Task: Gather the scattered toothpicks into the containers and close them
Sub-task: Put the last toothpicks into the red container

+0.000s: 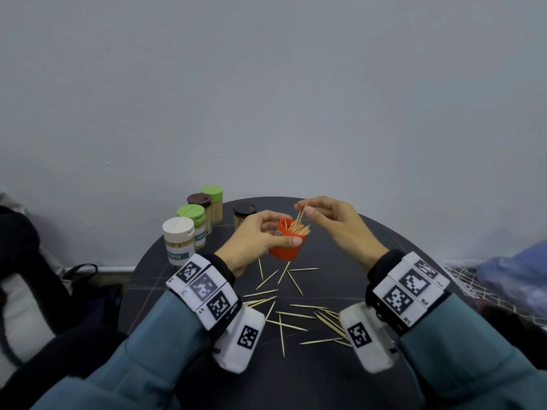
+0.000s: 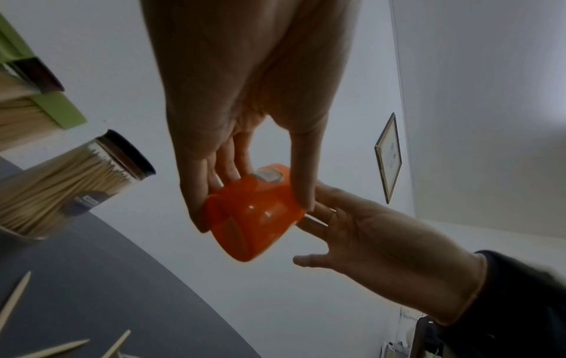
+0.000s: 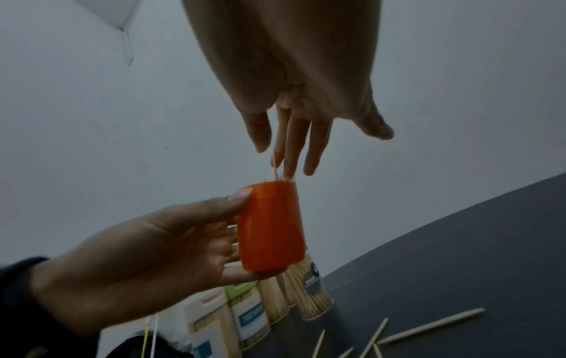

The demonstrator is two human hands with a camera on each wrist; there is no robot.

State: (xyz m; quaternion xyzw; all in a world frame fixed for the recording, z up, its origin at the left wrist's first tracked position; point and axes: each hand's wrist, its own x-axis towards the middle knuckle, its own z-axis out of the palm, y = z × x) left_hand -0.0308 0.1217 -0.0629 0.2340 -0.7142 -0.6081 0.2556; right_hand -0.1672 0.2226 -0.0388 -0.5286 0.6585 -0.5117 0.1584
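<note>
An open orange container (image 1: 285,250) with several toothpicks standing in it is held above the black round table, tilted toward me. My left hand (image 1: 284,232) grips it, thumb on the near side and fingers behind. In the left wrist view the orange container (image 2: 254,218) shows its base between thumb and fingers. My right hand (image 1: 303,208) hovers over its mouth and pinches a few toothpicks (image 1: 301,216) whose lower ends reach into the container. From the right wrist, the orange container (image 3: 269,230) hangs just under the right fingertips (image 3: 260,143). Several loose toothpicks (image 1: 290,315) lie scattered between my wrists.
Several closed toothpick jars stand at the table's back left: a white-lidded jar (image 1: 178,232), two green-lidded jars (image 1: 191,214), a brown-lidded jar (image 1: 199,200) and a dark-lidded jar (image 1: 244,213). A black bag (image 1: 29,291) sits left of the table (image 1: 310,386); blue cloth (image 1: 509,276) lies to the right.
</note>
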